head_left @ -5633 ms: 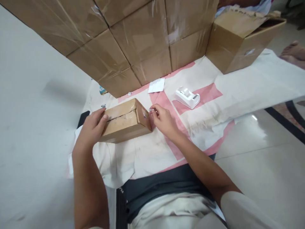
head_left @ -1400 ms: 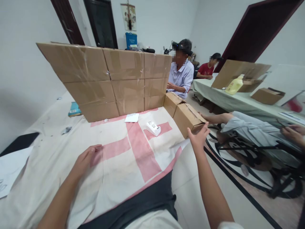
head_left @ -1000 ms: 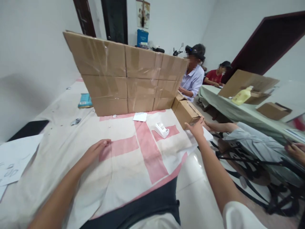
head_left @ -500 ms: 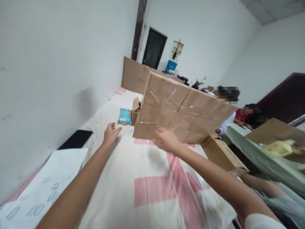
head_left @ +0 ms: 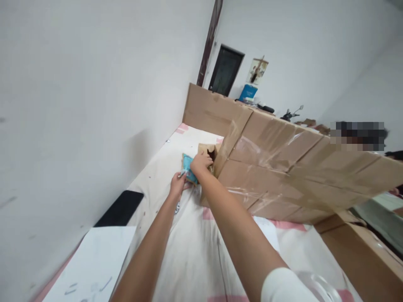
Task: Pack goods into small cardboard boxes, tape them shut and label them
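Observation:
A small blue soft packet [head_left: 188, 163] with yellowish edges lies tilted on the pink-and-white cloth, close to the big cardboard panel. My left hand [head_left: 178, 184] is closed at its lower left edge, with a bit of something pale at the fingertips. Over the packet's right side reaches my right hand [head_left: 200, 162], its fingers stretched toward a small open cardboard box [head_left: 206, 147]. That hand covers part of both packet and box, so any contact beneath it is hidden.
The taped cardboard panel [head_left: 267, 167] stands upright on the right. A black flat object [head_left: 121, 208] and a marked white sheet [head_left: 94, 256] lie along the wall at left. A cardboard box [head_left: 355, 247] sits at lower right; a person's head [head_left: 359, 136] shows beyond the panel.
Both hands have reached forward from apart to the blue packet, which now sits turned. My left hand has closed at its edge. The view has shifted left, and the panel appears larger.

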Motion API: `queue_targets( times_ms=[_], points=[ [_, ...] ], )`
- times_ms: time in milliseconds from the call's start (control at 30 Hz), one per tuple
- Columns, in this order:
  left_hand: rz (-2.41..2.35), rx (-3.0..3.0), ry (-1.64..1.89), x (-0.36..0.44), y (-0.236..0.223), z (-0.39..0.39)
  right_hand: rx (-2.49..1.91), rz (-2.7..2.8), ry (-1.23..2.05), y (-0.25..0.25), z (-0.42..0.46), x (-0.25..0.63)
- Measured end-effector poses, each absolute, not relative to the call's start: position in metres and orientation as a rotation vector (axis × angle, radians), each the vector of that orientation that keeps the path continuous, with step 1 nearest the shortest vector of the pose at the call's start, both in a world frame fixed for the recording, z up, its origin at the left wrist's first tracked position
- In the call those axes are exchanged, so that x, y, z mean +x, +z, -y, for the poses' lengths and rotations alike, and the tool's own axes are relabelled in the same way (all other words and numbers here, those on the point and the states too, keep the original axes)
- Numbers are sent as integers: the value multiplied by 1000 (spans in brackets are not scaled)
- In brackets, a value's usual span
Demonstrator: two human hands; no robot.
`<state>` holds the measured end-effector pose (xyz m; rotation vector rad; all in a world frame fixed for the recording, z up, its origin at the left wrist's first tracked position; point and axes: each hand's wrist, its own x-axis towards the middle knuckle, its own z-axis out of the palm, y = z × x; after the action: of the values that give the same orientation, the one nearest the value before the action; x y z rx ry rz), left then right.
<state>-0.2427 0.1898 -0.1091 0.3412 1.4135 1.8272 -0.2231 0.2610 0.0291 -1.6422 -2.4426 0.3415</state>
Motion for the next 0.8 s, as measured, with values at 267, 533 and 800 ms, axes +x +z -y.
queue_targets(
  times_ms=[267,533,800],
  points=[
    [-1369,472,2168,-255,-57,-144,-1059,2702,366,53,-222,-211],
    [-1735,855,2241,-204,12,22,-390,2757,416,136,-112,-118],
    [-2313,1701,1444,-62,-63,135,7,3050,400,125,-60,91]
  ],
)
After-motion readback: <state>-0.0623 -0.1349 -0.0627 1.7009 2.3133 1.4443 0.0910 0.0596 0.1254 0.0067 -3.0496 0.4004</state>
